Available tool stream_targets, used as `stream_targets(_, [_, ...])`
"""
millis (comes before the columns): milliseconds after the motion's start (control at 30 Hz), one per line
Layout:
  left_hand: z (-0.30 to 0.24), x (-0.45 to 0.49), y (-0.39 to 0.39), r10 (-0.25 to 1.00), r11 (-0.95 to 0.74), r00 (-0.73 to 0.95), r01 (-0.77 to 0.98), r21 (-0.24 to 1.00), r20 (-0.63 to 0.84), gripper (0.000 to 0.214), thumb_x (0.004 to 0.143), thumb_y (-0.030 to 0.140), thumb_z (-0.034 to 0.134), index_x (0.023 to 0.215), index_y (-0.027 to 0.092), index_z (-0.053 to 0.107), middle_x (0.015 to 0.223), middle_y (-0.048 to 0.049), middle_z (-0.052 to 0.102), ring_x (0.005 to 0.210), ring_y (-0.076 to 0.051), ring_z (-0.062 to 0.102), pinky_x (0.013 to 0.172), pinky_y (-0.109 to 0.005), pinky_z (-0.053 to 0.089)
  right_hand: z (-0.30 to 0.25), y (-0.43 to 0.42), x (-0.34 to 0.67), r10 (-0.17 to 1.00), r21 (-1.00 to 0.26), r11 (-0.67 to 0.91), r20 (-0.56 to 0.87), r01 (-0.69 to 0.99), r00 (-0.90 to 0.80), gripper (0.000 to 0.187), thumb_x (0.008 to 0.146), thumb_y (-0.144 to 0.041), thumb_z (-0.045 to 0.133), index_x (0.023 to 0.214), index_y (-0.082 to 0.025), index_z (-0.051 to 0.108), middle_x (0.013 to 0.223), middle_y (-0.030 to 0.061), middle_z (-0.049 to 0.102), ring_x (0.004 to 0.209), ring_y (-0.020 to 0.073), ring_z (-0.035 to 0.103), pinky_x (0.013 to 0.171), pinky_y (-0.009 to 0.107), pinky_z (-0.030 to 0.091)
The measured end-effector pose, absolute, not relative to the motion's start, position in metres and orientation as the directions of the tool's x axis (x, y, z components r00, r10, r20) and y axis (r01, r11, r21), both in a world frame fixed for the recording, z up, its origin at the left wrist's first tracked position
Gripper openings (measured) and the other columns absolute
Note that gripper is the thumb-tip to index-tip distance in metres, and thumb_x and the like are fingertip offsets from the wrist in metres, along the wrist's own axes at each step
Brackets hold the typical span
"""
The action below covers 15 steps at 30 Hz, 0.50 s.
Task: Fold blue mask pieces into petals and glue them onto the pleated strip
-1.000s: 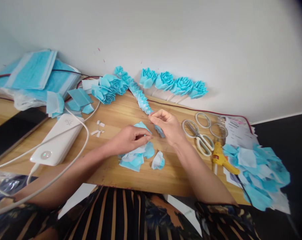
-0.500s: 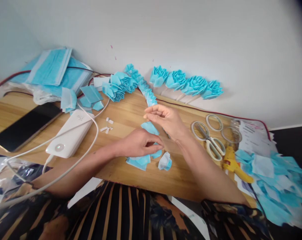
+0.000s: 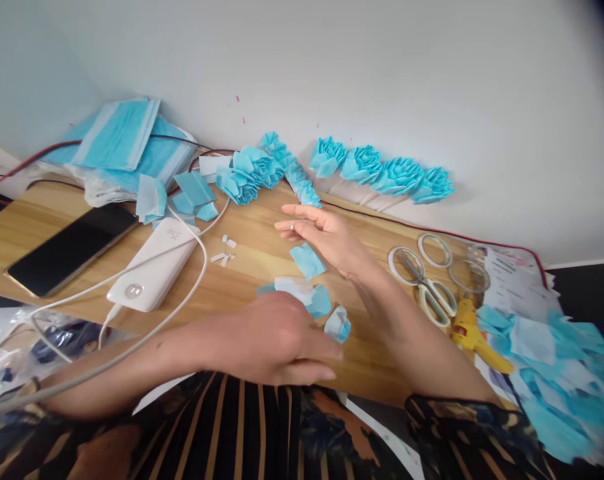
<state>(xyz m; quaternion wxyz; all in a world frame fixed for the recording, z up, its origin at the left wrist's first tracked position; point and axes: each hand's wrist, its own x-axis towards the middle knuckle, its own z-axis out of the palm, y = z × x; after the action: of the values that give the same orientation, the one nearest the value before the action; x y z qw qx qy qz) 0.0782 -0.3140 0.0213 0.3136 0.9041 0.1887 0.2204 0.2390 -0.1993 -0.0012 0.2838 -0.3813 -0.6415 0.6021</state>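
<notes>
My left hand (image 3: pixel 277 337) is low over the table's front, slightly blurred. Its thumb and forefinger point right with a gap, and nothing shows between them. My right hand (image 3: pixel 322 237) is farther back with fingers stretched out; a tiny white speck (image 3: pixel 292 227) shows at its thumb tip. Just below that hand lies a flat blue mask-fabric piece (image 3: pixel 307 261). Between the hands are a white fabric piece (image 3: pixel 293 288) and a curved blue piece (image 3: pixel 320 301), partly behind my left hand. A curled white-and-blue petal (image 3: pixel 338 324) lies just beyond my left fingertips.
Blue fabric roses (image 3: pixel 365 164) lean along the wall; more roses (image 3: pixel 245 175) lie left. Small white bits (image 3: pixel 224 250) lie near a power bank (image 3: pixel 155 263) and phone (image 3: pixel 72 250). Right are scissors (image 3: pixel 435 300), tape rolls (image 3: pixel 435 251), a yellow glue gun (image 3: pixel 475 337) and cut fabric (image 3: pixel 557 387).
My left hand has dropped toward the front edge, away from my right hand. My right hand's fingers have spread from a pinch. The fabric pieces are more exposed; the view has shifted slightly.
</notes>
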Motion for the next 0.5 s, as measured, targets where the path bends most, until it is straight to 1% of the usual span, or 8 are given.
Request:
stream_targets(33, [0.021,0.073,-0.32,0.482,-0.743,0.828,0.213,0.635,0.287,0.026,0.103,0.037,0.054,0.098,0.02,0.073,0.073,-0.0045,0.072,0.063,-0.019,0.062,0.06,-0.033,0.037,-0.003,-0.198,0.237,0.831,-0.988,-0.008,-0.093,0.156,-0.549,0.033,0.092,-0.029,0.065,0.124,-0.023,0.068,0.116,0.0064,0.08,0.097,0.0174,0.077,0.094,0.039,0.061])
stream_targets(100, [0.015,0.063,-0.329,0.525,-0.727,0.8,0.243,0.643,0.291,0.027,0.105,0.036,0.052,0.1,0.019,0.072,0.075,-0.0059,0.073,0.067,-0.02,0.065,0.062,-0.032,0.04,-0.008,-0.196,0.232,0.831,-0.988,-0.002,-0.089,0.157,-0.549,0.031,0.089,-0.029,0.068,0.119,-0.023,0.069,0.109,0.0057,0.082,0.092,0.0171,0.077,0.091,0.038,0.061])
stream_targets(167, [0.007,0.051,-0.338,0.598,-0.671,0.751,0.278,0.687,0.28,0.027,0.105,0.034,0.051,0.102,0.019,0.073,0.079,-0.0063,0.075,0.071,-0.02,0.068,0.064,-0.03,0.043,-0.013,-0.194,0.227,0.833,-0.988,-0.011,-0.094,0.154,-0.545,0.025,0.087,-0.03,0.071,0.111,-0.022,0.07,0.101,0.0048,0.082,0.087,0.016,0.076,0.087,0.036,0.061])
stream_targets(267, [-0.006,0.035,-0.351,0.728,-0.563,0.633,0.334,0.756,0.262,0.022,0.105,0.027,0.053,0.108,0.019,0.073,0.081,-0.0051,0.076,0.074,-0.018,0.07,0.067,-0.027,0.047,-0.018,-0.192,0.218,0.838,-0.982,-0.001,-0.103,0.187,-0.535,0.016,0.084,-0.03,0.073,0.095,-0.021,0.07,0.09,0.0036,0.081,0.079,0.014,0.073,0.079,0.03,0.058])
stream_targets(367, [-0.02,0.023,-0.363,0.832,-0.5,0.464,0.391,0.773,0.303,0.019,0.102,0.02,0.056,0.109,0.017,0.074,0.084,-0.005,0.077,0.074,-0.016,0.071,0.069,-0.025,0.05,-0.02,-0.193,0.207,0.827,-0.96,0.085,-0.082,0.268,-0.556,0.014,0.08,-0.032,0.074,0.083,-0.019,0.07,0.078,0.0013,0.076,0.071,0.0128,0.066,0.069,0.026,0.051])
stream_targets(433, [-0.03,0.017,-0.367,0.875,-0.474,0.333,0.452,0.756,0.35,0.017,0.101,0.017,0.058,0.104,0.015,0.074,0.085,-0.0063,0.077,0.077,-0.017,0.071,0.071,-0.026,0.051,-0.022,-0.194,0.197,0.811,-0.921,0.18,-0.06,0.346,-0.583,0.015,0.083,-0.033,0.072,0.079,-0.018,0.07,0.072,-0.0004,0.072,0.065,0.0116,0.06,0.063,0.025,0.044])
stream_targets(500, [-0.038,0.013,-0.369,0.895,-0.444,0.229,0.527,0.725,0.382,0.016,0.099,0.015,0.058,0.1,0.014,0.074,0.085,-0.0071,0.077,0.079,-0.018,0.071,0.074,-0.028,0.053,-0.024,-0.196,0.187,0.794,-0.855,0.287,-0.04,0.433,-0.606,0.017,0.087,-0.032,0.068,0.079,-0.017,0.072,0.069,-0.0015,0.069,0.061,0.0106,0.054,0.061,0.025,0.037])
